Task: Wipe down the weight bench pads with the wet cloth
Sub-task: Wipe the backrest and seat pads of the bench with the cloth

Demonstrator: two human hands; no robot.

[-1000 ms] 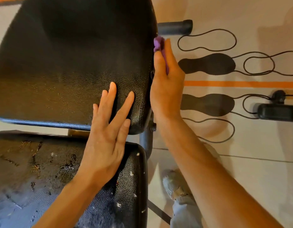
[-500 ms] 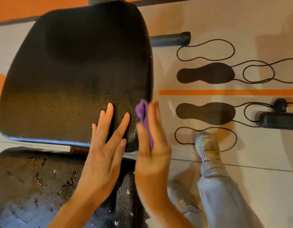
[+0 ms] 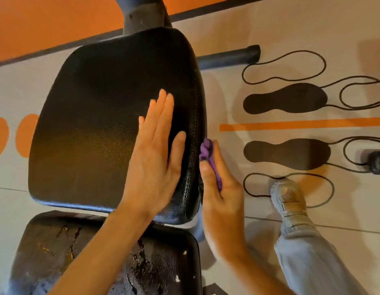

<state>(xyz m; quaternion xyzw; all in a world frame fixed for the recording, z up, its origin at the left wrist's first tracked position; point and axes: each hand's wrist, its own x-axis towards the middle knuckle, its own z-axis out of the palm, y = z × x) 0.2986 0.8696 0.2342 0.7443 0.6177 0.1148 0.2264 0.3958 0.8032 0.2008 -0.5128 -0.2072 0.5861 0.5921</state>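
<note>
I see black bench pad, my left hand flat on it; cracked second pad just below.

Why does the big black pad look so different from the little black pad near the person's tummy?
The upper pad looks smooth and whole; the lower pad is cracked and peeling, with pale flecks. The left hand rests flat on the upper pad, while only the forearm passes above the lower pad. The right hand holds the purple cloth against the upper pad's side edge, not the lower pad's. Both are black and padded.
</note>
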